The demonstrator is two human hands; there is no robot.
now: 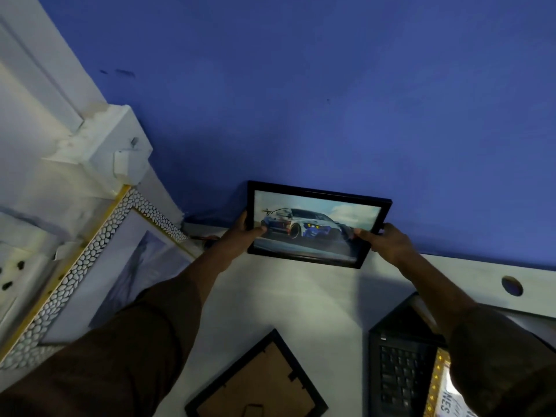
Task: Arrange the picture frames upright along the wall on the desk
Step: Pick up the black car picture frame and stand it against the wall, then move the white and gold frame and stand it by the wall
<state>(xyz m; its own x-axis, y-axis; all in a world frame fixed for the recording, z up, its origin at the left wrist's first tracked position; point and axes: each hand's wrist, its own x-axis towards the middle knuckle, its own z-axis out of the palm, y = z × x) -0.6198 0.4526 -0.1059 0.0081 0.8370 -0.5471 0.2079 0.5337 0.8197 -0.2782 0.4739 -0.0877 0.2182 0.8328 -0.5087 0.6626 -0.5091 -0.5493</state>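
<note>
A black-framed car picture (316,224) stands tilted against the blue wall (301,100) at the back of the white desk (285,296). My left hand (243,233) grips its left edge and my right hand (382,242) grips its right edge. A large frame with a white pebbled, gold-trimmed border (90,266) leans at the left. Another black frame (258,383) lies face down on the desk near me, its brown backing up. A gold-edged frame (436,386) shows partly at the lower right, over the laptop.
A black laptop keyboard (400,374) sits at the lower right. A round cable hole (512,285) is cut in the desk's back right. A white wall box and trunking (120,152) stand at the left corner, with sockets (12,272) below.
</note>
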